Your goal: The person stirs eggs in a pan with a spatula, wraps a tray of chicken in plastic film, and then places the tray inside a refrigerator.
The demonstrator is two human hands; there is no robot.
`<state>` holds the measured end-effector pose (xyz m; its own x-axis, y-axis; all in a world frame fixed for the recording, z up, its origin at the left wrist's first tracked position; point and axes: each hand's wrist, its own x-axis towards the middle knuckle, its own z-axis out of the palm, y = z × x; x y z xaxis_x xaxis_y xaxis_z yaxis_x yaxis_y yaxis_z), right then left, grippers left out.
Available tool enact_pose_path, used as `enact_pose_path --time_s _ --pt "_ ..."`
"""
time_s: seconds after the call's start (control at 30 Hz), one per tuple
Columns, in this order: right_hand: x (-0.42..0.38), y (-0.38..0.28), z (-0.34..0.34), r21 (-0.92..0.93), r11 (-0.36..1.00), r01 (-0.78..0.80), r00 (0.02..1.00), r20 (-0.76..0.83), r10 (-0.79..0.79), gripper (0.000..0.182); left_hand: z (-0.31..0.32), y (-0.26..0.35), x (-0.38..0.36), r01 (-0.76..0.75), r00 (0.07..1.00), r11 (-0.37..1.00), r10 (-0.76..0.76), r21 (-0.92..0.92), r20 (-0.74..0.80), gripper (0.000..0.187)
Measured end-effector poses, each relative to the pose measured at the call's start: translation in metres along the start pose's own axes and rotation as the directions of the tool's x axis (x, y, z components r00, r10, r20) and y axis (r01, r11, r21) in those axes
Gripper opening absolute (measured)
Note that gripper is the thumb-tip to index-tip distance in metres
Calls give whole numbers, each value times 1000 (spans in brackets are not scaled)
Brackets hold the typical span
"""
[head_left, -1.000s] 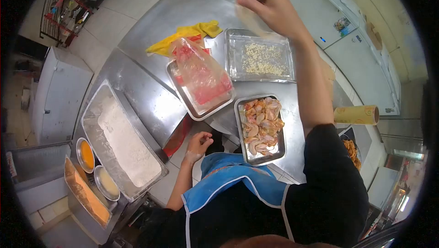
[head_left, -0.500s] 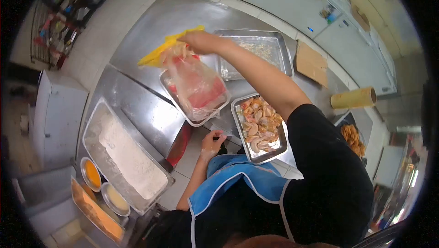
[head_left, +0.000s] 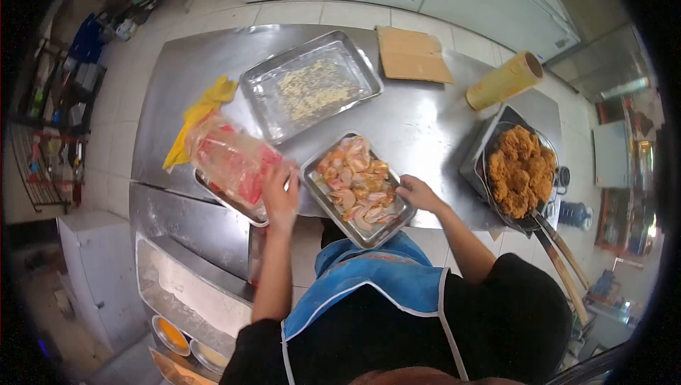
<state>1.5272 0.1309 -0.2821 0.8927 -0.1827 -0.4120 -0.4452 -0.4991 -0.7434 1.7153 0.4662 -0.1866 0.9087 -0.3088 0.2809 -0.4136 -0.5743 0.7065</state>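
Note:
A metal tray of raw chicken pieces (head_left: 358,185) sits at the table's near edge, right in front of my blue apron. My right hand (head_left: 420,194) grips the right rim of this tray (head_left: 349,234), thumb over the edge. Somewhat blurred, my left hand (head_left: 282,193) is between the tray's left side and a clear plastic bag with red on it (head_left: 230,158), its fingers apart and overlapping the bag's corner. That bag lies over another tray (head_left: 230,204), mostly hidden beneath it. A yellow cloth (head_left: 198,119) is bunched behind the bag.
A large metal tray with pale crumbs (head_left: 273,119) stands farther back, near cardboard (head_left: 411,55) and a yellow roll (head_left: 505,81). Fried chicken (head_left: 521,172) fills a container at right, with long-handled tongs (head_left: 564,264). A flour bin (head_left: 191,282) and bowls, one orange (head_left: 170,335), are at lower left.
My right hand has left the plastic bag and come back to the chicken tray's right rim. The left hand has moved up beside the bag. The view has turned rightward.

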Motion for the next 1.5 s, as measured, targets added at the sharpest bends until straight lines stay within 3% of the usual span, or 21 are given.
enact_pose_path --time_s 0.03,0.07,0.1,0.17,0.3,0.43,0.6,0.7,0.73,0.77,0.8,0.87,0.93,0.97,1.0,1.07,1.1,1.13,1.2,1.3,1.5 --pt "-14 2 5 23 1000 -21 998 -52 22 29 15 -14 23 -74 997 995 73 68 13 21" --pt "-25 -9 1 219 958 -187 978 -48 202 26 25 -12 49 -136 989 984 128 114 70 22" --pt "-28 -8 2 164 977 -140 985 -73 154 25 35 -8 71 -200 975 967 181 156 127 22" --pt "-33 -6 -2 40 998 -51 991 -119 56 23 60 -15 99 -242 942 941 170 238 289 20" --pt "-55 10 -4 57 985 -161 968 -185 169 22 79 -40 124 -157 891 937 -3 314 453 15" --pt "-87 39 -16 102 968 -228 930 -270 248 17 75 -61 135 -108 924 900 -65 422 376 20" --pt "-92 28 -19 298 929 -221 954 -132 269 21 52 -116 152 -209 916 806 -38 554 400 20" --pt "-85 17 -41 -38 993 -113 993 -30 112 26 31 -143 162 -149 924 796 -99 587 370 19" --pt "-86 -3 -73 -177 984 18 998 69 -6 35 23 -146 165 -131 918 791 -131 598 374 19" --pt "-72 19 -84 -251 968 4 999 -38 -14 35 16 -150 166 -110 911 785 -166 610 378 19" --pt "-69 -19 -130 -82 994 -67 980 -194 50 37 8 -155 169 -109 908 784 -171 611 382 20" --pt "-59 -64 -215 -186 976 -113 886 -463 15 37 1 -160 169 -107 900 787 -182 607 395 22" --pt "-39 -79 -280 -463 886 8 487 -772 -408 42 7 -139 164 -103 948 837 -82 538 309 24" --pt "-24 -81 -314 -557 828 -58 442 -758 -479 45 12 -131 159 -105 965 857 -34 505 258 24" --pt "-9 -77 -347 -639 759 -124 397 -733 -552 49 24 -127 151 -225 961 900 142 373 237 25" --pt "38 -29 -399 -681 715 -159 597 -643 -479 49 47 -76 123 -48 959 998 35 40 281 23" --pt "52 -17 -410 -702 691 -171 687 -588 -427 49 61 -65 109 -73 954 997 79 -29 290 22" --pt "55 -26 -410 -659 727 -191 704 -608 -366 48 77 -53 96 -100 949 990 126 -100 290 22" --pt "48 -59 -402 -569 788 -234 732 -637 -242 45 94 -18 75 16 944 981 50 -193 327 21" --pt "9 -120 -374 -585 778 -231 639 -694 -332 35 87 40 71 122 927 975 -45 -186 373 26" --pt "-23 -171 -351 -306 949 79 695 -665 -272 32 87 110 137 -222 932 950 273 -222 237 43"
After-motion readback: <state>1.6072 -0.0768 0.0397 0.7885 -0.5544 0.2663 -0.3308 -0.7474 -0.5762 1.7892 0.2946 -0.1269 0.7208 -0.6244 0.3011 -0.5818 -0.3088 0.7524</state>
